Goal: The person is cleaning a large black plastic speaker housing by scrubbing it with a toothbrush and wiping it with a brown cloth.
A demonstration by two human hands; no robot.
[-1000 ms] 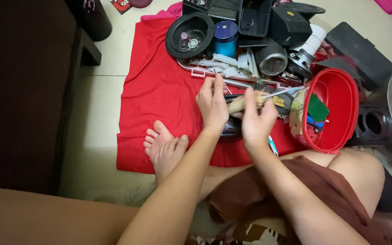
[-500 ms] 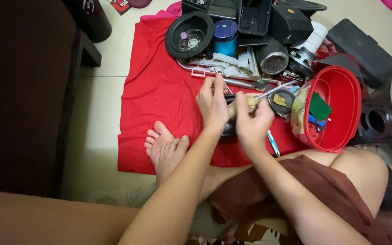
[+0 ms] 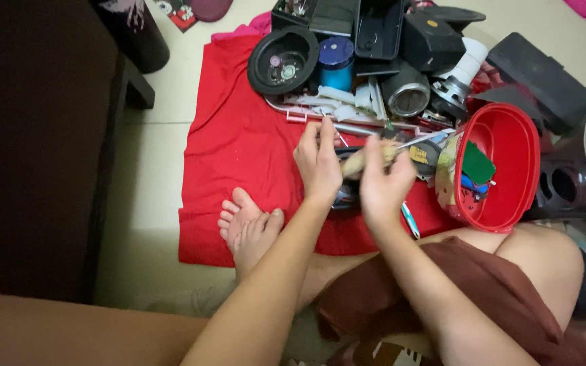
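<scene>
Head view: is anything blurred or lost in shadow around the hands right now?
Head view: the right hand is smeared by motion blur, as is the pale stick it holds; the left hand is sharper. The red cloth is evenly lit; the dark furniture at left is lost in shadow.

A plain bright red cloth [image 3: 239, 149] covers the pale cream floor [image 3: 164, 156]. On it sit a red plastic tub [image 3: 510, 142] holding a dark green card [image 3: 477, 164], a black round bowl [image 3: 283, 59] with small pink and green pieces, a blue-lidded jar [image 3: 337, 57], and a grey metal cylinder [image 3: 406, 95]. The shorts [image 3: 456, 285] are brown. A pen [image 3: 410, 220] is teal and white.
</scene>
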